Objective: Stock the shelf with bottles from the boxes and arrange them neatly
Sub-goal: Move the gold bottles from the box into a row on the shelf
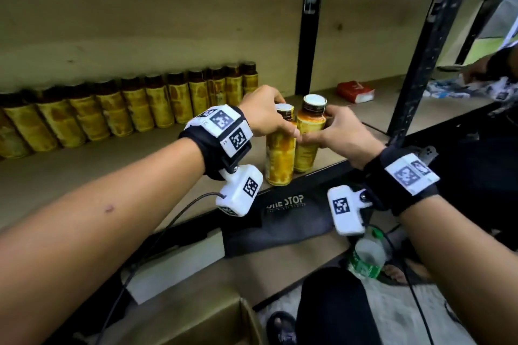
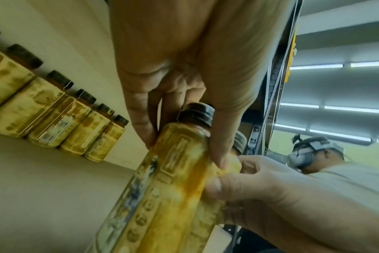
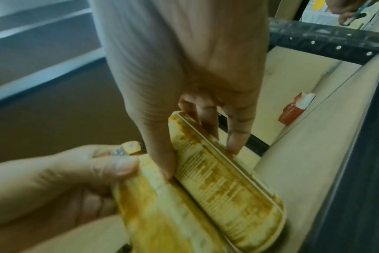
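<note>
Two yellow-labelled bottles with dark caps stand side by side at the front edge of the wooden shelf point(image 1: 84, 173). My left hand point(image 1: 266, 112) grips the left bottle point(image 1: 280, 159) near its shoulder; the left wrist view shows the thumb and fingers around that bottle point(image 2: 162, 196) just below the cap. My right hand point(image 1: 333, 131) grips the right bottle point(image 1: 307, 137), whose label point(image 3: 227, 179) faces the right wrist camera. The thumbs of both hands meet between the bottles. A row of several like bottles point(image 1: 134, 109) lines the shelf's back wall on the left.
A black upright post point(image 1: 420, 59) stands right of the bottles, another point(image 1: 309, 33) behind them. A red packet point(image 1: 354, 91) lies farther right on the shelf. An open cardboard box point(image 1: 201, 322) sits below. Another person's hand point(image 1: 487, 67) reaches in at far right.
</note>
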The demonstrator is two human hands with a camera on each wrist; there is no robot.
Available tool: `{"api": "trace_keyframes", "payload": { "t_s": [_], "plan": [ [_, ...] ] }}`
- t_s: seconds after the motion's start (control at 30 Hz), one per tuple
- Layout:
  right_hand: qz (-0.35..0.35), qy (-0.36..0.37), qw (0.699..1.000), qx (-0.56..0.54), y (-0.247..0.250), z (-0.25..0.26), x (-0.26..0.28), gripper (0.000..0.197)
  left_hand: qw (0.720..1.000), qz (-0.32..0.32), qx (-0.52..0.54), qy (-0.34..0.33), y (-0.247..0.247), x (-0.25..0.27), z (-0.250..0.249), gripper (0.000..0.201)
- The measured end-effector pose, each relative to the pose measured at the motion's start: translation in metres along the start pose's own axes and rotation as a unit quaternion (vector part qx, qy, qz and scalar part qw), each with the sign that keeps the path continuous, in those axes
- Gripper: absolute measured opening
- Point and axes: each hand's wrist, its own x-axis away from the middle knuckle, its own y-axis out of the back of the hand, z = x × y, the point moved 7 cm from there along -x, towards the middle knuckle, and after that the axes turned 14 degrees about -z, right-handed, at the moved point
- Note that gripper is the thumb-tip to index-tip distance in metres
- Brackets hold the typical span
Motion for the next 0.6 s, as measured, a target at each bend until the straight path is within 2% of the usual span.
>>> {"api": "trace_keyframes", "payload": {
  "t_s": [0.1, 0.2, 0.27, 0.37, 0.5, 0.6],
  "plan": [
    [-0.007, -0.021, 0.999, 0.029, -0.014, -0.022, -0.026, 0.056, 0.998, -0.013, -0.060, -0.031, -0.013, -0.029, 0.006, 0.072],
    [-0.005, -0.035, 0.997, 0.075, -0.027, -0.031, -0.052, 0.069, 0.995, -0.017, -0.094, -0.032, -0.023, -0.062, 0.024, 0.078],
    [-0.007, -0.024, 0.991, 0.129, -0.034, -0.030, -0.070, 0.060, 0.993, -0.012, -0.116, -0.033, -0.027, -0.087, 0.034, 0.078],
    [-0.005, -0.027, 0.985, 0.172, -0.046, -0.029, -0.098, 0.046, 0.981, 0.000, -0.185, -0.063, -0.037, -0.123, 0.043, 0.067],
    [-0.016, -0.039, 0.978, 0.205, -0.063, -0.034, -0.136, 0.055, 0.943, -0.015, -0.307, -0.125, -0.052, -0.169, 0.053, 0.045],
    [-0.024, -0.043, 0.970, 0.237, -0.071, -0.038, -0.163, 0.063, 0.917, -0.022, -0.375, -0.134, -0.062, -0.202, 0.056, 0.035]
  ]
}}
